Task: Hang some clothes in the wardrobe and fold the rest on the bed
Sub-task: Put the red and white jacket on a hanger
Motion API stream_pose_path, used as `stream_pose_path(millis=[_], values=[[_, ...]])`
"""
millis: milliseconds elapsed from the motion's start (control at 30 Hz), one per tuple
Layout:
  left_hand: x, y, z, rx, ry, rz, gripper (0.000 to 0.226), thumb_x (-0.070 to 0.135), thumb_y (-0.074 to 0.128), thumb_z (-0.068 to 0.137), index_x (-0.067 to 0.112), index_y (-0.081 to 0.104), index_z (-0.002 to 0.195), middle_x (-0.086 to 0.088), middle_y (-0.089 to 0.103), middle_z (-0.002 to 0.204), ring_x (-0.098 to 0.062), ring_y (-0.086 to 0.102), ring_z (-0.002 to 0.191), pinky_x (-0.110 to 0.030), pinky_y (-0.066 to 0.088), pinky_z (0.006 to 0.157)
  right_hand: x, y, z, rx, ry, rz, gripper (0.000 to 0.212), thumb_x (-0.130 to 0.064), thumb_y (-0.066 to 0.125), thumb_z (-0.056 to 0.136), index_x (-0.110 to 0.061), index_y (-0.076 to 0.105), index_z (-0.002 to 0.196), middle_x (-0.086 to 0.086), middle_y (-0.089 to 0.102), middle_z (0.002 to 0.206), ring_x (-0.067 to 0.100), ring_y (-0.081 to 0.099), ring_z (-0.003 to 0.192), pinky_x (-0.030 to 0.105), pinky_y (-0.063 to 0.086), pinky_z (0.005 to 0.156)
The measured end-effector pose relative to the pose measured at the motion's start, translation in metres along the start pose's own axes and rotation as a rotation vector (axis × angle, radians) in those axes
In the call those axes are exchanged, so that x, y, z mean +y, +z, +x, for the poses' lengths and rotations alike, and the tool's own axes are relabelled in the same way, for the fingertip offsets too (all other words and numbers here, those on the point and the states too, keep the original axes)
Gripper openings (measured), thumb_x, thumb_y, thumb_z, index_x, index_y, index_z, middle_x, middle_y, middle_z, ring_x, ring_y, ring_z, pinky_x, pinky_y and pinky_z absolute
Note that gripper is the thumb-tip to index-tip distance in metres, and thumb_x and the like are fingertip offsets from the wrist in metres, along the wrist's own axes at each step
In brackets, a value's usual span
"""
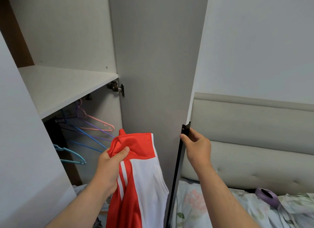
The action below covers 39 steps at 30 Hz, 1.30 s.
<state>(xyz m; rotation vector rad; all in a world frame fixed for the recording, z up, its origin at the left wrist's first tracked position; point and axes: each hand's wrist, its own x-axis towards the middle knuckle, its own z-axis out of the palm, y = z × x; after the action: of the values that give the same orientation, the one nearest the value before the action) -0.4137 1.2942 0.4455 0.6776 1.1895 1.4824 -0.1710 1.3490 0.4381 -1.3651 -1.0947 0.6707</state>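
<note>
My left hand (110,168) grips a red and white zip jacket (141,176) by its collar, so that it hangs down in front of the open wardrobe. My right hand (197,147) holds the black handle strip (178,159) on the edge of the grey wardrobe door (156,74), which stands open. Inside the wardrobe, under a white shelf (68,86), several empty hangers hang: a pink hanger (100,124), a blue hanger (88,139) and a light-blue hanger (73,156).
The bed (195,202) with floral bedding lies to the right behind the door, with a padded beige headboard (254,134). A purple object (268,197) lies on the bed. Some clothes show at the wardrobe's bottom.
</note>
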Motion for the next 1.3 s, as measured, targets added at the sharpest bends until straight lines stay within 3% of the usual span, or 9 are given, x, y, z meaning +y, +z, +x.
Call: stream_pose_path(millis=[100,200,300,433,567,767,900,1067,1300], values=[[0.001,0.005,0.0,-0.016,0.006,-0.012,0.014,0.007,0.07,0.087,0.008,0.069,0.102,-0.016,0.076,0.088,-0.03,0.074,0.076,-0.039,0.058,0.076,0.0,0.003,-0.007,0.096,0.032,-0.091,0.046,-0.023,0.075,0.086,-0.016,0.063,0.131,-0.01,0.065,0.122,0.005,0.061,0.112,0.031,0.048,0.104],[0.006,0.007,0.0,-0.058,0.002,-0.027,0.015,0.005,0.069,0.087,0.005,0.069,0.101,-0.018,0.075,0.091,-0.031,0.074,0.079,-0.04,0.061,0.075,-0.004,0.011,-0.038,0.358,-0.331,-0.216,0.033,-0.023,0.069,0.085,-0.014,0.066,0.117,-0.003,0.057,0.111,0.011,0.053,0.103,0.025,0.042,0.094],[0.01,0.005,-0.001,-0.14,0.011,-0.066,0.016,0.001,0.067,0.082,0.002,0.071,0.097,-0.023,0.074,0.094,-0.03,0.074,0.076,-0.038,0.062,0.07,0.0,0.031,-0.07,-0.011,-0.318,-0.157,0.028,-0.037,0.054,0.084,-0.02,0.07,0.099,-0.012,0.064,0.098,0.0,0.058,0.094,0.021,0.046,0.084],[0.017,-0.003,-0.003,-0.203,0.011,-0.134,0.022,0.011,0.076,0.064,0.007,0.076,0.086,-0.021,0.074,0.092,-0.028,0.074,0.074,-0.036,0.061,0.066,0.004,0.047,-0.081,-0.482,0.153,0.058,0.082,-0.075,0.062,0.073,-0.024,0.055,0.136,-0.009,0.06,0.137,0.008,0.056,0.125,0.038,0.044,0.109],[0.023,-0.017,0.005,-0.124,0.034,-0.119,0.048,0.023,0.087,0.057,0.009,0.074,0.1,-0.019,0.074,0.101,-0.029,0.074,0.086,-0.036,0.061,0.071,-0.011,0.052,-0.086,-0.68,0.389,0.446,0.034,-0.03,0.066,0.093,-0.006,0.07,0.116,0.015,0.072,0.116,0.032,0.067,0.111,0.046,0.051,0.1],[0.019,-0.031,0.0,0.018,0.019,-0.187,0.019,0.008,0.067,0.087,0.008,0.071,0.106,-0.016,0.075,0.101,-0.024,0.074,0.086,-0.031,0.06,0.066,-0.032,0.076,-0.098,-0.453,0.272,0.376,0.016,-0.01,0.059,0.098,-0.014,0.075,0.099,0.009,0.076,0.101,0.027,0.072,0.099,0.042,0.056,0.09],[0.014,-0.041,-0.018,0.027,-0.072,-0.249,0.021,0.008,0.063,0.09,0.0,0.068,0.108,-0.022,0.074,0.099,-0.033,0.074,0.085,-0.037,0.062,0.065,-0.041,0.098,-0.109,-0.291,0.153,0.252,0.012,-0.011,0.061,0.096,-0.021,0.065,0.101,-0.001,0.074,0.096,0.014,0.069,0.089,0.027,0.056,0.078],[0.015,-0.059,-0.032,0.017,-0.094,-0.259,0.023,0.01,0.062,0.091,0.001,0.066,0.111,-0.024,0.073,0.098,-0.035,0.074,0.084,-0.041,0.062,0.073,-0.051,0.119,-0.136,-0.298,0.12,0.228,0.019,-0.007,0.056,0.097,-0.023,0.067,0.1,-0.005,0.075,0.094,0.011,0.07,0.088,0.029,0.056,0.081],[0.01,-0.079,-0.054,-0.042,-0.123,-0.37,0.071,0.033,0.088,0.064,0.011,0.062,0.126,-0.021,0.071,0.114,-0.039,0.069,0.104,-0.049,0.052,0.094,-0.077,0.139,-0.175,-0.222,0.164,0.298,0.033,-0.003,0.052,0.094,-0.019,0.08,0.085,0.004,0.077,0.083,0.008,0.064,0.07,0.027,0.055,0.067]])
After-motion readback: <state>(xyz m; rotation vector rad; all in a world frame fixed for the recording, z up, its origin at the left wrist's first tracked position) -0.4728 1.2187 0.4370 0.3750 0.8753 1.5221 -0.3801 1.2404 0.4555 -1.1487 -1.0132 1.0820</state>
